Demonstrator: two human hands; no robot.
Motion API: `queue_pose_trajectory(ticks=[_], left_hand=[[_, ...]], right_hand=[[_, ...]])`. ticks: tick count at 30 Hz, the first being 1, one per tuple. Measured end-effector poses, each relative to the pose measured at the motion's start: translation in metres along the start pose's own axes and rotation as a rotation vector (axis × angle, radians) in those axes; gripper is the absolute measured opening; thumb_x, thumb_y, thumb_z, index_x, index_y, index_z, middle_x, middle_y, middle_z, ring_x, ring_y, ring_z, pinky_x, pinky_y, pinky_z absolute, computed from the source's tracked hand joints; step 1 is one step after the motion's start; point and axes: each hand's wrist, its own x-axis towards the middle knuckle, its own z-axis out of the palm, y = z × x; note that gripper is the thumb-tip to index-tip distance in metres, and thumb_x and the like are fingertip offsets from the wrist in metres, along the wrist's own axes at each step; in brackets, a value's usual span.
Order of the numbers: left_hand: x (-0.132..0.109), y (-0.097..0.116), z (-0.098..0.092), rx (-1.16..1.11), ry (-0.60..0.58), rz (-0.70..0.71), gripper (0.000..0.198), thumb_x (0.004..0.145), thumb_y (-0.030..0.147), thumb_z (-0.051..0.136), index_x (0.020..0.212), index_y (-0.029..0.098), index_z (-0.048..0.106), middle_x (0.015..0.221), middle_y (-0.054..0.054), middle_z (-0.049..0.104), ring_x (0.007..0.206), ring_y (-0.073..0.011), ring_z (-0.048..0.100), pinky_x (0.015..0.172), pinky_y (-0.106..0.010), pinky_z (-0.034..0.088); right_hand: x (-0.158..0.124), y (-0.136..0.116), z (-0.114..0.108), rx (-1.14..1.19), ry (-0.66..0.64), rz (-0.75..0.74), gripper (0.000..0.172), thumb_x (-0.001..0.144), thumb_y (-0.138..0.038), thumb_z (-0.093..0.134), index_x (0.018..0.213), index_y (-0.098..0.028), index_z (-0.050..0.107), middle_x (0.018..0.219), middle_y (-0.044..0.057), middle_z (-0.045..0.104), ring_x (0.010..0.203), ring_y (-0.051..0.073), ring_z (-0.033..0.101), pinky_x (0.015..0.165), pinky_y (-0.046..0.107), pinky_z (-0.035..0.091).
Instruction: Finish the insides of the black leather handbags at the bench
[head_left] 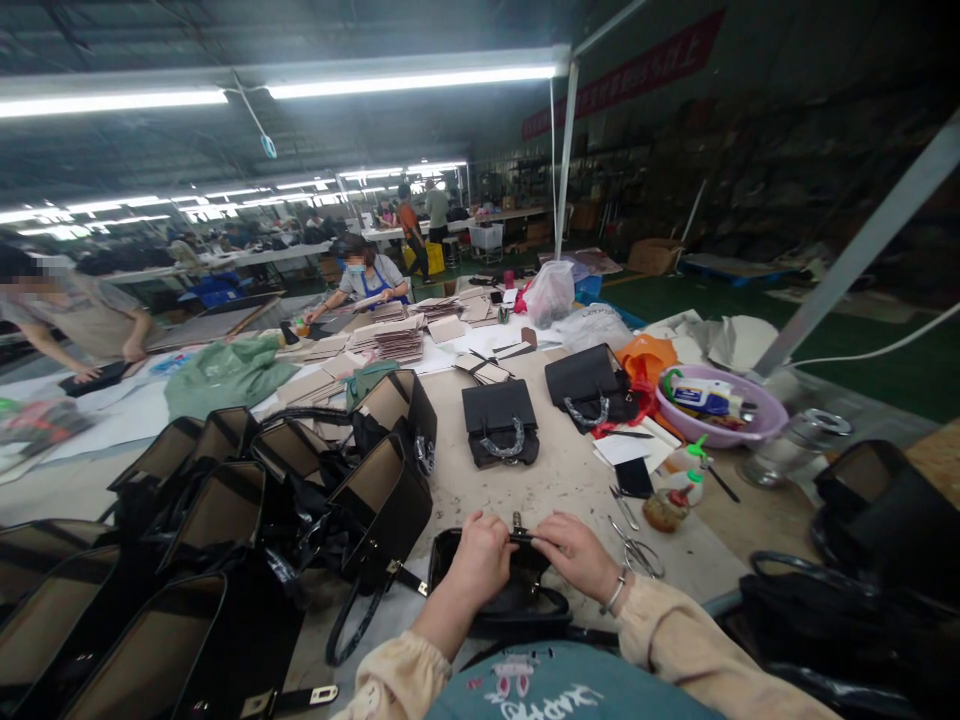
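Observation:
A black handbag [495, 612] stands at the table's front edge, close against my body. My left hand [482, 552] is closed on the upper edge of this bag, left of a small metal clasp [517, 520]. On the clasp's other side, my right hand [581, 552] pinches the same edge, its thumb and fingertips pressed together. Both hands partly hide the bag's opening. Its dark handle [551, 602] loops toward me below my right hand.
Several open black bags [225, 500] crowd the left side. Two finished-looking bags [499, 420] lie ahead. To the right are scissors [641, 555], glue bottles [686, 470], a purple basin [765, 410] and a glass jar [795, 450]. Co-workers [371, 275] sit across the table.

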Motion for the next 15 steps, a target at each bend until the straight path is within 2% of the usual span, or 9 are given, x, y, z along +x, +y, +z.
queue_pose_trajectory(ticks=[4,7,9,12,15], left_hand=[[0.0018,0.0012,-0.0031,-0.008,-0.010,-0.012,0.007,0.075,0.015,0.055,0.068,0.017,0.057,0.073,-0.004,0.061,0.077,-0.0170,0.058,0.092,-0.040,0.038],[0.0037,0.0023,-0.0071,-0.022,-0.020,-0.014,0.008,0.075,0.014,0.055,0.067,0.017,0.058,0.072,-0.004,0.061,0.076,-0.0165,0.058,0.092,-0.040,0.038],[0.0048,0.0017,-0.0090,-0.039,-0.029,-0.008,0.008,0.075,0.014,0.056,0.067,0.017,0.058,0.072,-0.003,0.061,0.076,-0.0159,0.058,0.093,-0.040,0.037],[0.0055,-0.0014,-0.0097,-0.080,-0.048,0.011,0.008,0.074,0.014,0.059,0.066,0.017,0.059,0.072,-0.001,0.061,0.077,-0.0148,0.057,0.095,-0.040,0.036],[0.0050,-0.0049,-0.0089,-0.120,-0.053,0.022,0.009,0.072,0.015,0.062,0.065,0.018,0.059,0.073,0.000,0.062,0.078,-0.0138,0.057,0.097,-0.040,0.033]], right_hand=[[-0.0034,0.0011,-0.0025,0.027,-0.015,0.001,0.024,0.088,-0.024,0.044,0.102,-0.022,0.064,0.090,0.005,0.065,0.084,0.016,0.057,0.079,0.032,0.046],[-0.0058,0.0002,-0.0033,0.011,-0.041,-0.002,0.033,0.084,-0.028,0.052,0.116,-0.021,0.056,0.100,0.008,0.063,0.091,0.019,0.056,0.083,0.035,0.045],[-0.0059,-0.0006,-0.0017,-0.008,-0.041,0.023,0.040,0.081,-0.030,0.058,0.119,-0.020,0.053,0.103,0.009,0.063,0.094,0.020,0.056,0.084,0.036,0.045],[-0.0027,-0.0003,0.0027,-0.033,-0.034,0.044,0.035,0.081,-0.030,0.059,0.115,-0.021,0.056,0.098,0.007,0.064,0.091,0.020,0.057,0.082,0.035,0.046],[0.0022,0.0023,0.0060,-0.075,-0.048,-0.005,0.027,0.083,-0.030,0.056,0.108,-0.022,0.060,0.090,0.006,0.066,0.086,0.019,0.057,0.078,0.034,0.046]])
